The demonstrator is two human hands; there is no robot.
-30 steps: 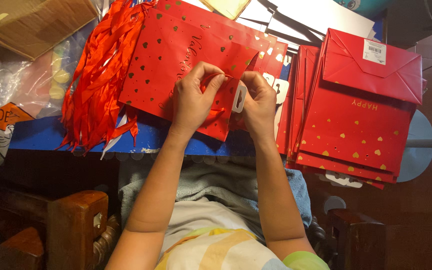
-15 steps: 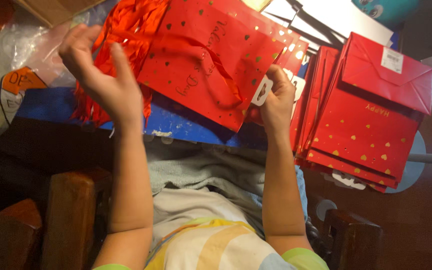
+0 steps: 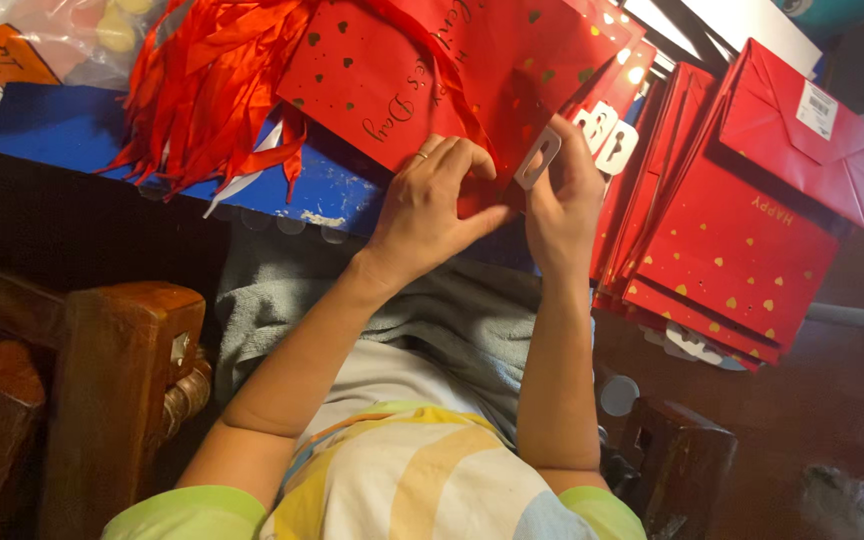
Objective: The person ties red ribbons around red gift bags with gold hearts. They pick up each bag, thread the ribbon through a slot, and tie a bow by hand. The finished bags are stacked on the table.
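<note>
A flat red paper gift bag (image 3: 392, 85) with gold hearts and gold lettering lies on the blue table edge (image 3: 72, 130) in front of me. My left hand (image 3: 432, 205), a ring on one finger, presses its fingers onto the bag's near corner. My right hand (image 3: 564, 200) pinches that same corner together with a small white card tag (image 3: 537, 158). A red ribbon handle loops across the bag's face.
A bundle of red ribbons (image 3: 207, 85) lies left of the bag. A stack of flat red gift bags (image 3: 732, 250) leans at the right, with white tags (image 3: 607, 135) beside it. A clear plastic bag (image 3: 22, 50) sits far left. A wooden chair arm (image 3: 122, 370) stands lower left.
My left hand, raised in the air to the left half a second ago, has come back down onto the bag's corner. The right hand stayed at the tag.
</note>
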